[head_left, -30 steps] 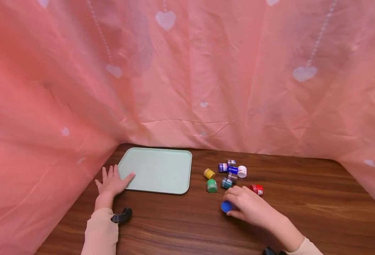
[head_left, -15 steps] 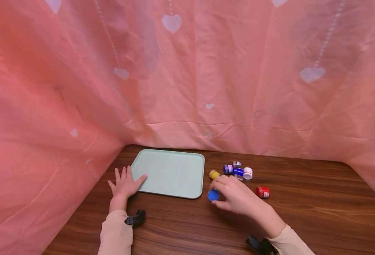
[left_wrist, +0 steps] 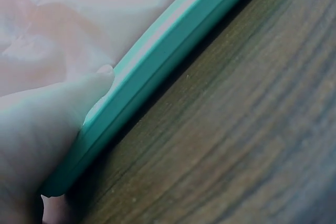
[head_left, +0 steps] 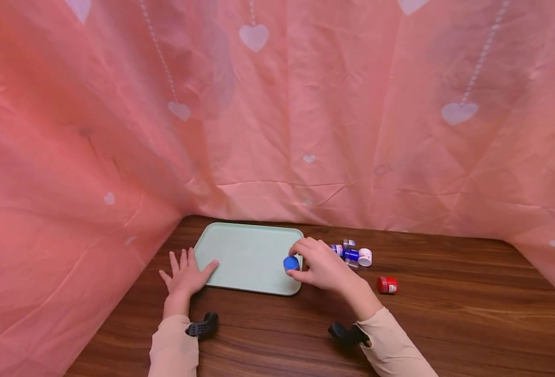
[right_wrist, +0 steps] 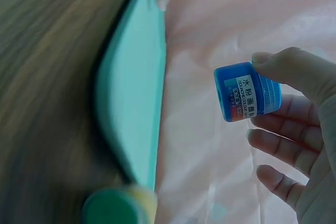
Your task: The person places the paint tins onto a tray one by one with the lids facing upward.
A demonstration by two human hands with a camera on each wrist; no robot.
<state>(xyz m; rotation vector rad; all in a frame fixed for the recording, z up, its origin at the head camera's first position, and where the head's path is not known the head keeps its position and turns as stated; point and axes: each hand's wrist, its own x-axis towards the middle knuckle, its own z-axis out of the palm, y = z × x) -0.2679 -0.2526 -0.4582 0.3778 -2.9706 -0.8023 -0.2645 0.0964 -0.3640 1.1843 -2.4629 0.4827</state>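
Observation:
In the head view, my right hand (head_left: 326,267) pinches a blue paint jar (head_left: 290,263) between thumb and fingers above the right end of a pale green tray (head_left: 244,256). The right wrist view shows the jar (right_wrist: 247,92) raised and tilted, its printed label visible; the lower fingers curl without touching it. Spread fingers mark my left hand (head_left: 185,277) at the tray's near left corner. Its thumb (left_wrist: 100,81) lies over the tray rim (left_wrist: 157,40) in the left wrist view, while the other fingers are mostly out of that frame.
Right of the tray, a white jar (head_left: 365,257), a blue jar (head_left: 351,255) and a purple jar (head_left: 336,250) lie clustered with small others. A red jar (head_left: 388,285) lies apart. Green (right_wrist: 110,208) and yellow (right_wrist: 145,203) jars show low in the right wrist view. A pink curtain (head_left: 277,131) stands behind.
My right hand has carried the blue paint jar leftward and away from me, from the jar cluster to over the tray's right end. My left hand stays at the tray's corner.

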